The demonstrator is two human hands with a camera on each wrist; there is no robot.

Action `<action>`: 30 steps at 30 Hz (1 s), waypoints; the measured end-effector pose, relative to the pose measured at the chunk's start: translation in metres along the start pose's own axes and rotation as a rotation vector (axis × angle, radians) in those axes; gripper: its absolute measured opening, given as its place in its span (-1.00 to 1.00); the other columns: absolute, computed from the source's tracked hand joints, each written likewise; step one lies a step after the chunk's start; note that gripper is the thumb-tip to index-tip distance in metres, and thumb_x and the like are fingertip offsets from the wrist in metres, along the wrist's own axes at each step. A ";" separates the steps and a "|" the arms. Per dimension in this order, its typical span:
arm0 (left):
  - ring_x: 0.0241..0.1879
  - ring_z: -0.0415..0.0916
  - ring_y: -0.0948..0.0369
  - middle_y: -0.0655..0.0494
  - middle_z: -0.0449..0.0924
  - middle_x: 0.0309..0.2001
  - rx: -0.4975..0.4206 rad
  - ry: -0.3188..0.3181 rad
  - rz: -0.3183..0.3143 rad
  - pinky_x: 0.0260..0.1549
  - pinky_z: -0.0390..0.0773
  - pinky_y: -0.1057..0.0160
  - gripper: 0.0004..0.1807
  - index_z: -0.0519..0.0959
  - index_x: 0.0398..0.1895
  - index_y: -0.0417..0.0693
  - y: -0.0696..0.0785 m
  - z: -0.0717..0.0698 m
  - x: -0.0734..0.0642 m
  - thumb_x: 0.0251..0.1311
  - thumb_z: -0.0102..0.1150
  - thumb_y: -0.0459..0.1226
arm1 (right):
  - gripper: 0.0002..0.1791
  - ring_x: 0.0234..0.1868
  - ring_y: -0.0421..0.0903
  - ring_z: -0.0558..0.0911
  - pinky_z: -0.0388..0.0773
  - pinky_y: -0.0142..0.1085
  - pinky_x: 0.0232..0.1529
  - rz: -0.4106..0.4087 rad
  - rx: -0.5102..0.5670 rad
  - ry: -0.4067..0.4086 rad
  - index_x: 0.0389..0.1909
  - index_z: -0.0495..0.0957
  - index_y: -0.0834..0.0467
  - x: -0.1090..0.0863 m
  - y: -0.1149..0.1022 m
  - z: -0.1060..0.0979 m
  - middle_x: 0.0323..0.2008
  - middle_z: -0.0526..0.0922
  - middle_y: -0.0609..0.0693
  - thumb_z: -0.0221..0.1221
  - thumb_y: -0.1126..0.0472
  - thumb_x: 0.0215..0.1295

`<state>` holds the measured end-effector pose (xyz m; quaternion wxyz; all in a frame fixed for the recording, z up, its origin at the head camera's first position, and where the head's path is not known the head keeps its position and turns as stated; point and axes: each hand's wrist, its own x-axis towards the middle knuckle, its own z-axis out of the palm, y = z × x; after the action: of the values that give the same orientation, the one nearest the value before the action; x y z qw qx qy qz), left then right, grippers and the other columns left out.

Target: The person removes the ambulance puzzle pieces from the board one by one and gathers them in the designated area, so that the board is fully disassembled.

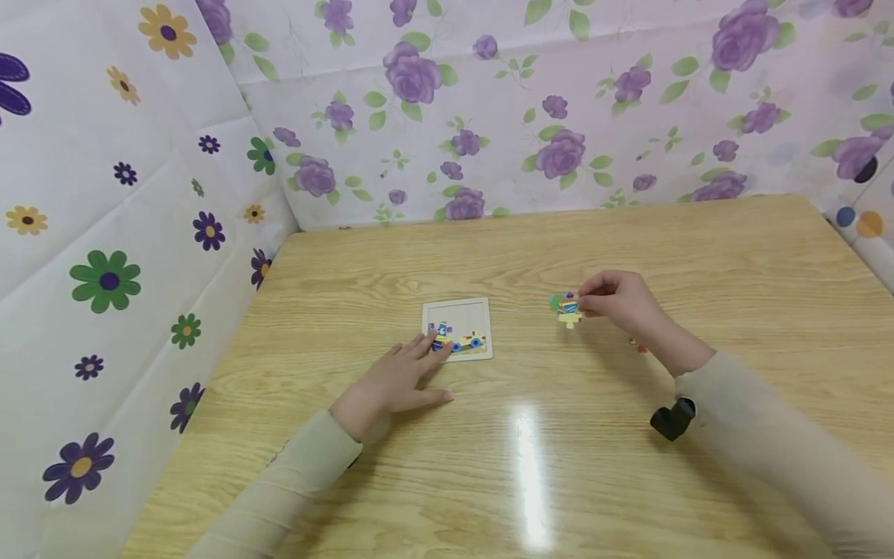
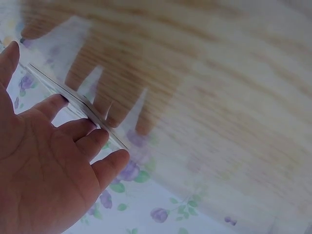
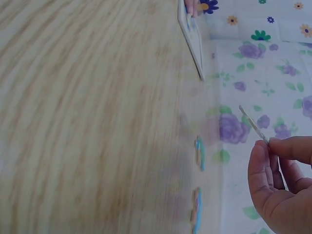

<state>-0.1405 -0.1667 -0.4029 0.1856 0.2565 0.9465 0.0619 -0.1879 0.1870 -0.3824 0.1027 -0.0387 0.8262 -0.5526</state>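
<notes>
A white-framed jigsaw tray [image 1: 457, 359] lies on the table, with some pieces forming part of a colourful vehicle picture along its lower side. My left hand [image 1: 405, 378] has its fingers spread, fingertips resting on the tray's lower left; in the left wrist view the tray [image 2: 78, 102] shows nearly edge-on beside the left fingers [image 2: 111, 168]. To the right of the tray, my right hand [image 1: 618, 301] pinches a colourful jigsaw piece [image 1: 570, 317] between thumb and fingers. In the right wrist view that thin piece [image 3: 253, 123] is held edge-on above the table.
Two loose jigsaw pieces, one nearer the tray [image 3: 200, 153] and another [image 3: 196, 214], lie on the table in the right wrist view. A reddish piece [image 1: 641, 347] shows partly behind my right forearm. Flowered cloth [image 1: 454, 116] hangs along the table's back and left sides.
</notes>
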 end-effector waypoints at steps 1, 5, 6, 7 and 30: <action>0.49 -0.20 -0.04 -0.07 -0.20 0.52 -0.001 -0.001 -0.002 0.40 -0.07 -0.15 -0.14 0.00 0.51 0.15 0.000 0.000 0.000 0.23 0.00 0.23 | -0.75 -0.36 -0.31 0.61 0.65 -0.31 -0.16 0.003 -0.007 -0.001 -0.11 0.46 0.44 -0.001 0.002 -0.002 -0.31 0.59 0.01 0.14 0.33 0.31; 0.49 -0.20 -0.04 -0.08 -0.21 0.52 -0.013 0.001 0.000 0.40 -0.07 -0.15 -0.14 0.00 0.51 0.14 0.000 0.001 -0.001 0.23 0.00 0.22 | -0.77 -0.36 -0.32 0.61 0.65 -0.30 -0.16 0.014 -0.037 -0.003 -0.11 0.46 0.44 -0.005 0.009 -0.008 -0.30 0.60 0.03 0.12 0.34 0.32; 0.49 -0.21 -0.04 -0.07 -0.21 0.52 -0.014 0.001 -0.001 0.40 -0.08 -0.15 -0.13 -0.01 0.51 0.15 0.000 0.002 -0.001 0.23 0.00 0.23 | -0.77 -0.37 -0.32 0.61 0.65 -0.31 -0.17 0.018 -0.038 -0.002 -0.12 0.46 0.45 -0.007 0.010 -0.009 -0.30 0.60 0.02 0.12 0.35 0.31; 0.50 -0.21 -0.04 -0.07 -0.22 0.52 -0.015 0.001 -0.001 0.40 -0.08 -0.15 -0.13 -0.01 0.51 0.15 0.000 0.002 -0.001 0.23 0.00 0.23 | -0.77 -0.38 -0.32 0.61 0.65 -0.32 -0.18 0.021 -0.041 -0.003 -0.12 0.46 0.46 -0.008 0.011 -0.010 -0.32 0.61 0.02 0.13 0.36 0.30; 0.50 -0.25 -0.02 -0.06 -0.26 0.52 -0.027 0.018 0.025 0.40 -0.08 -0.15 -0.12 -0.04 0.51 0.16 -0.006 0.005 0.000 0.23 -0.01 0.24 | -0.81 -0.45 -0.19 0.62 0.61 -0.35 -0.39 0.159 -0.227 0.030 -0.24 0.49 0.39 -0.013 0.034 -0.018 -0.39 0.62 0.07 0.17 0.32 0.24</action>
<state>-0.1412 -0.1717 -0.4089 0.1799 0.2651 0.9440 0.0794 -0.1770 0.2190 -0.4050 0.1287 0.0242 0.8853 -0.4463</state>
